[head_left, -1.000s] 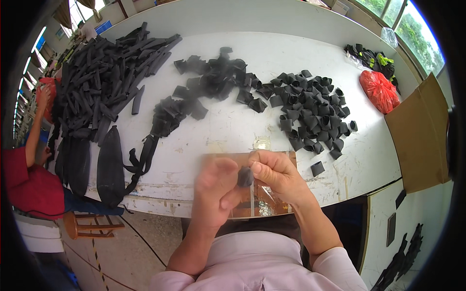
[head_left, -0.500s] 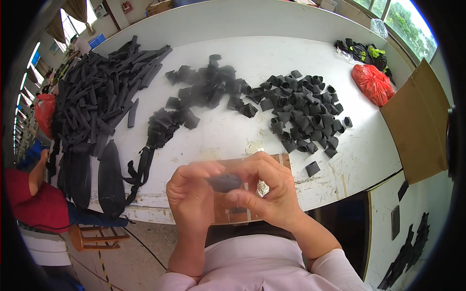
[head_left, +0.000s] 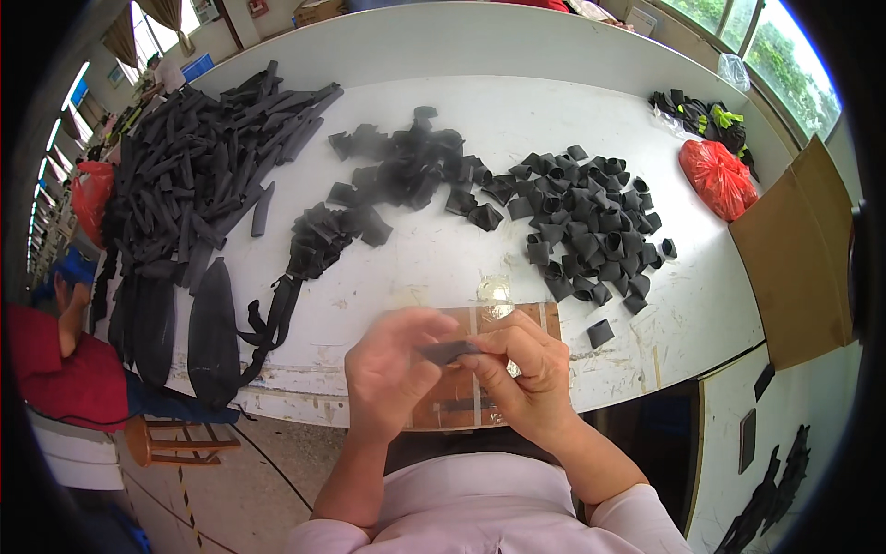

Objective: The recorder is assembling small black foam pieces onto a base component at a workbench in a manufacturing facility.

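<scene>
A small dark grey fabric piece (head_left: 448,352), folded flat, is held over the near edge of the table. The thumb and fingertips of my right hand (head_left: 531,374) pinch its right end. My left hand (head_left: 392,369), somewhat blurred, is around the left end with thumb and fingers apart. Below both hands lies a brown taped board (head_left: 434,413) on the table edge. Ahead and to the right is a heap of short dark fabric loops (head_left: 591,217), with one loop (head_left: 600,333) lying apart from it. Flatter dark pieces (head_left: 415,162) are piled in the middle.
Long dark fabric strips (head_left: 185,175) cover the table's left side. A red plastic bag (head_left: 718,178) and a cardboard sheet (head_left: 798,258) stand at the right. A person in a red shirt (head_left: 69,379) is at the left by a wooden stool (head_left: 175,441).
My left hand has loosened and its fingers have spread from the fabric piece. My right hand still pinches it, and the piece now looks flatter. The view has shifted slightly.
</scene>
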A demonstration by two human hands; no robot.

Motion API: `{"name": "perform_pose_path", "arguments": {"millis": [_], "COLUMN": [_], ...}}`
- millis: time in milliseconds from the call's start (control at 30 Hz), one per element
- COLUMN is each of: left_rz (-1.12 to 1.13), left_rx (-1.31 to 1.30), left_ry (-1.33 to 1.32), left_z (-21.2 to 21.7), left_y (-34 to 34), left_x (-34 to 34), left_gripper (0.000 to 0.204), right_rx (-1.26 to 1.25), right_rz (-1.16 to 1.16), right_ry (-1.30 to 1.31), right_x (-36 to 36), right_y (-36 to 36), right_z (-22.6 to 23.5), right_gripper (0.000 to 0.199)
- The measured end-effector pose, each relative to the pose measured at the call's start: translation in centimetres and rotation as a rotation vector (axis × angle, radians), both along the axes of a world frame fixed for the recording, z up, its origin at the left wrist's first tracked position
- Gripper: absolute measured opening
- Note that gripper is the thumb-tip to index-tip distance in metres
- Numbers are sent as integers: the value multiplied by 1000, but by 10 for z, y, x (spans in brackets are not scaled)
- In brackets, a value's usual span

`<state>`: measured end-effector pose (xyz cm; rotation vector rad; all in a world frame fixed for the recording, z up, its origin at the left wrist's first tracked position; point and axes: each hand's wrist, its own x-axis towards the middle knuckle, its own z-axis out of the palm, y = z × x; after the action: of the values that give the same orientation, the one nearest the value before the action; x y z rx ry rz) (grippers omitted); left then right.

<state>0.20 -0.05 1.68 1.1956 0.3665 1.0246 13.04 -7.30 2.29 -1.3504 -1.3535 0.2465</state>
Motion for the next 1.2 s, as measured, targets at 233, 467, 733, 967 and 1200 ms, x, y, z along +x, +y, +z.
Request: {"name": "perform_pose_path", "arguments": {"millis": [233, 467, 733, 967, 1200], "left_rz": [75, -171, -100, 87, 149], "left_rx": [102, -166, -131, 137, 37], "left_ry": [313, 291, -89, 52, 154], "left_z": [3, -2, -8, -4, -16], "left_y": [0, -3, -18, -50, -53], "left_x": [0, -4, -6, 6, 10], "left_gripper": [10, 11, 25, 24, 7], "right_rx": [-120, -12, -9, -174, -411], "right_rz": [16, -40, -19, 186, 303], "right_ry": [-218, -297, 91, 1345, 1710], "right_x": [3, 0, -2, -14, -14], "right_y": [-1, 1, -11, -35, -46], "right_z": [14, 6, 15, -1, -24], "right_gripper": [15, 12, 6, 24, 20]}}
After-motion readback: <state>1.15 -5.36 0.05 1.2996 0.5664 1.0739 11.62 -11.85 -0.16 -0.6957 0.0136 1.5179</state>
